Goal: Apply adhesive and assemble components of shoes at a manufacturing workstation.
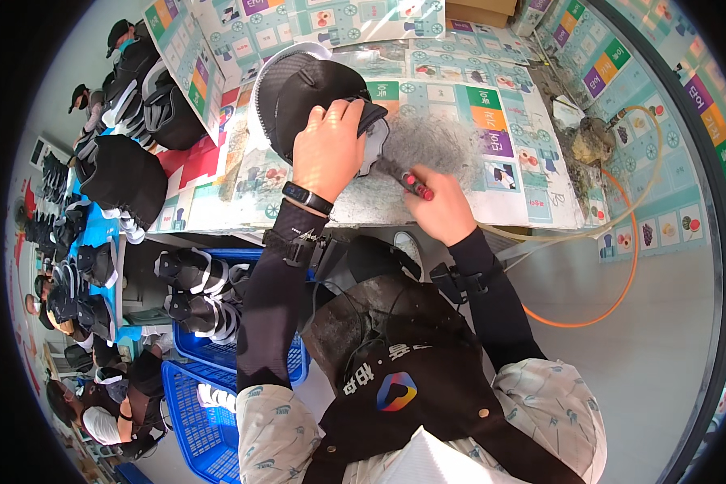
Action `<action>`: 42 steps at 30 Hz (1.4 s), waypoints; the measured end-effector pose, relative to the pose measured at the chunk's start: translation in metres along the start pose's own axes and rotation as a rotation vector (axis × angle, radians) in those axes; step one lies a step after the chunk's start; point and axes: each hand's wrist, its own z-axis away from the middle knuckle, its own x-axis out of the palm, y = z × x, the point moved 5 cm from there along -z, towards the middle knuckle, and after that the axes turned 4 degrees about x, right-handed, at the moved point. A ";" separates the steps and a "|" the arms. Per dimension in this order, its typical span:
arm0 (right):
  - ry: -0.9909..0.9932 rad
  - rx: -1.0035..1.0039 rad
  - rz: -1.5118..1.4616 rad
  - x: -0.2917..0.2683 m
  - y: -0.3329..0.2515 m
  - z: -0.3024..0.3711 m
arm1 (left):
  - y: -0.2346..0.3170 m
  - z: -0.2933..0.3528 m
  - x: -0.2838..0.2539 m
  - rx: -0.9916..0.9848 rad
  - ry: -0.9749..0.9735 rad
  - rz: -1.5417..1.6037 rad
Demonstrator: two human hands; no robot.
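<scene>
A black shoe [308, 85] with a pale sole edge is tilted on its side over the worktable. My left hand [329, 145] lies across it, fingers closed over its upper side, with a dark wristband below. In my right hand [442, 202] is a slim, dark handheld air tool [411, 182] with red parts, fingers wrapped round it. Its front end is at the shoe's greyish-white edge [373, 147]; whether the two touch I cannot tell. Fuzzy grey dust [431, 149] covers the tabletop just right of the shoe.
Printed sheets cover the worktable [508, 189] and its side panels. A pale hose [660, 153] and an orange hose [621, 298] loop at right. Blue baskets [194, 436] stand at lower left, the farther with shoes [202, 315]. More shoes and several people are farther left.
</scene>
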 end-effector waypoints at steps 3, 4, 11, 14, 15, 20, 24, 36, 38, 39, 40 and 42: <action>0.016 0.068 -0.012 -0.002 0.001 0.002 | -0.004 0.010 -0.006 -0.083 0.011 0.064; 0.026 0.065 -0.004 -0.004 0.001 0.002 | -0.004 0.013 -0.008 -0.078 -0.001 0.056; 0.034 0.059 -0.146 -0.001 0.006 0.004 | -0.008 0.045 -0.028 -0.219 0.151 0.173; -0.079 0.035 -0.068 0.005 0.007 0.008 | -0.010 0.063 -0.033 -0.353 0.194 0.292; -0.105 0.059 -0.097 0.007 0.008 0.008 | -0.010 0.067 -0.034 -0.370 0.177 0.273; -0.137 0.211 -0.249 0.008 0.012 0.010 | -0.005 0.086 -0.037 -0.447 0.145 0.299; -0.342 0.217 -0.397 0.011 0.007 0.011 | -0.007 0.083 -0.039 -0.459 0.167 0.299; -0.249 0.216 -0.639 -0.039 -0.005 0.006 | -0.039 0.053 -0.015 -0.561 0.405 0.060; -0.278 0.267 -0.530 -0.035 -0.001 0.008 | -0.017 0.055 0.016 -0.583 0.224 0.131; -0.306 0.307 -0.426 -0.032 0.003 0.010 | -0.003 0.059 0.023 -0.520 0.209 0.209; -0.298 0.318 -0.421 -0.030 0.007 0.011 | 0.006 0.062 0.029 -0.493 0.179 0.255; -0.185 0.218 -0.179 -0.031 0.013 0.014 | 0.017 0.068 0.034 -0.466 0.157 0.348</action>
